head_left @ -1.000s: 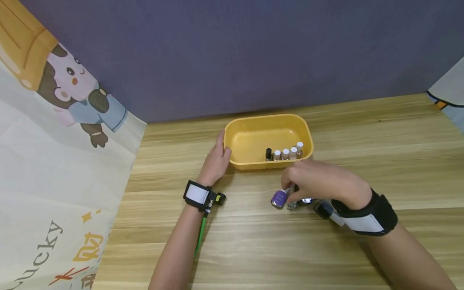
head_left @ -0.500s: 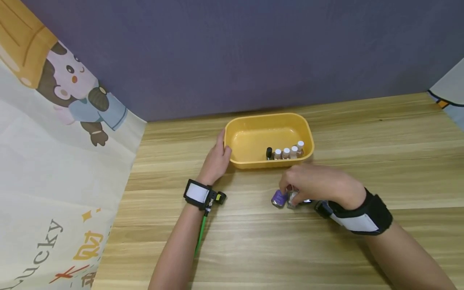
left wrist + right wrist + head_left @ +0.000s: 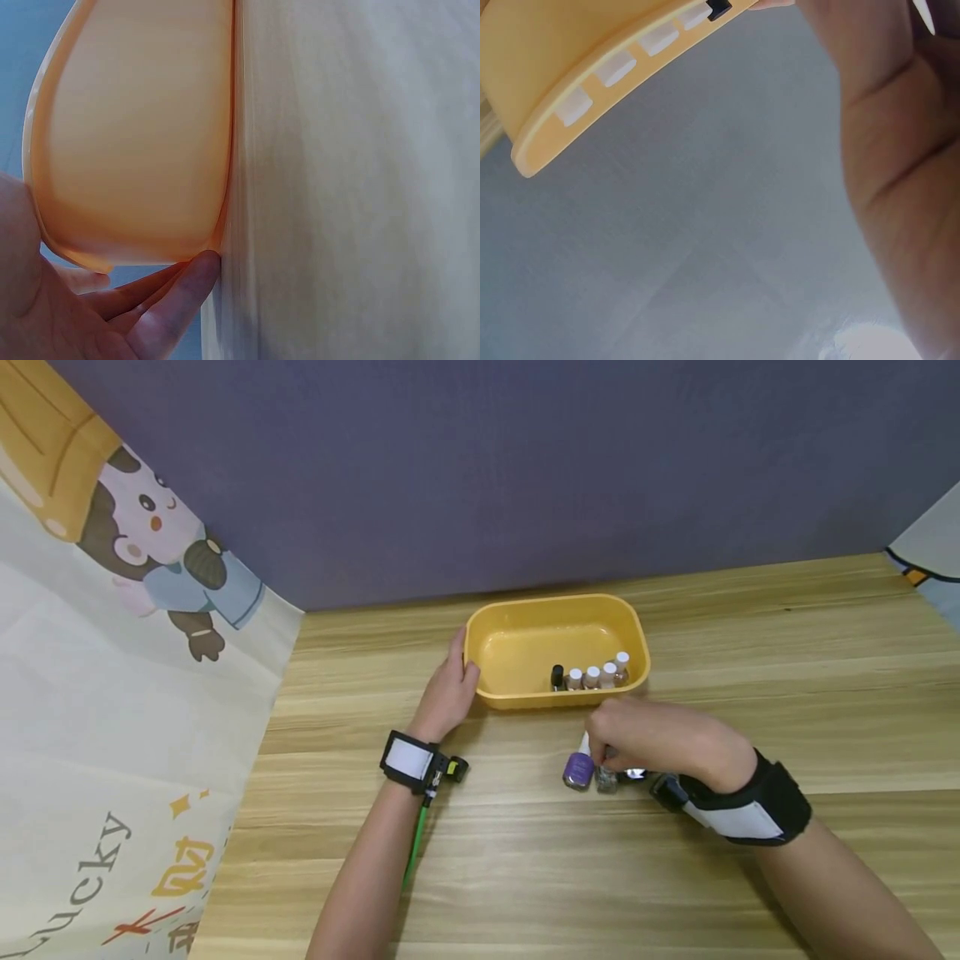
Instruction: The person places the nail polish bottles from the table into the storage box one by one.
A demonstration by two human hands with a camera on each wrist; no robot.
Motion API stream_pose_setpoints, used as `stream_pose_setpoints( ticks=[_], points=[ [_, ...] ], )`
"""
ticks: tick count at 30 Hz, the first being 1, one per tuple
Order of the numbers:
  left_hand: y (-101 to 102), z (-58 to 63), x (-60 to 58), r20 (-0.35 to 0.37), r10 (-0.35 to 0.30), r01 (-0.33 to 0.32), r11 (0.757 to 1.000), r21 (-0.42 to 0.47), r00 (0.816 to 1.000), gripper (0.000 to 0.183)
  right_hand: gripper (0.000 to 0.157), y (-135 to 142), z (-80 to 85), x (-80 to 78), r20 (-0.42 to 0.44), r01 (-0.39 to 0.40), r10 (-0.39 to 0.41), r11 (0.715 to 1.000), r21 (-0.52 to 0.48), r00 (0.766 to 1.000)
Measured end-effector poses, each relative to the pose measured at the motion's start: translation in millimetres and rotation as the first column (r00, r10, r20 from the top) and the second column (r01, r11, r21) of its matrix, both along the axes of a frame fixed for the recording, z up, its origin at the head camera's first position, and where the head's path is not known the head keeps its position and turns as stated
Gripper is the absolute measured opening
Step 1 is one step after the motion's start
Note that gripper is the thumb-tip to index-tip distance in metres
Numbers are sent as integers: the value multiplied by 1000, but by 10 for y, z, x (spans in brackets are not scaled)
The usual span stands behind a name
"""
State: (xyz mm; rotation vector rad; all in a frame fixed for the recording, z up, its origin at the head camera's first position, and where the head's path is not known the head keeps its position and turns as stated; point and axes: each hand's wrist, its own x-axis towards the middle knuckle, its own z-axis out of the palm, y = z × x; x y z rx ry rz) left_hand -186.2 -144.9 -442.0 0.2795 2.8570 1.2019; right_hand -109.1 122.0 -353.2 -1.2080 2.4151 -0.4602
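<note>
My left hand (image 3: 447, 693) holds the left end of a yellow plastic basin (image 3: 517, 700), its fingers against the end wall by the rim. Inside the basin, along the near wall, stand several nail polish bottles with white caps (image 3: 592, 673) and one with a black cap (image 3: 557, 675). In front of the basin my right hand (image 3: 652, 731) pinches the top of a clear glittery nail polish bottle (image 3: 607, 781), its cap hidden by the fingers. Close to its left lies a purple nail polish bottle (image 3: 578, 771) with a white cap. A dark shiny bottle (image 3: 635, 774) shows partly beneath the right hand.
The wooden table (image 3: 480, 860) meets a dark blue backdrop (image 3: 480, 485) behind the basin. A printed white cloth (image 3: 90, 718) hangs along the left side. Black straps with small cameras sit on both wrists.
My right fingers have shifted from the purple bottle's cap to the clear glittery bottle beside it. The purple bottle now lies free with its cap showing. The left hand and basin stay put.
</note>
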Motion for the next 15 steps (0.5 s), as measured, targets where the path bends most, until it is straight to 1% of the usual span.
stream_pose_setpoints(
  ticks=[4,9,15],
  points=[
    [-1,1,-3,10,-5,5,1000,10,1000,59,25,20,24,1,-14,-6,6,999,-35,1000],
    [0,0,-7,11,-6,6,1000,15,1000,58,32,48,56,0,-44,15,-18,998,-66,999],
    [2,3,-5,4,-4,4,1000,7,1000,59,25,125,130,-23,-117,45,-53,997,-69,992]
  ],
)
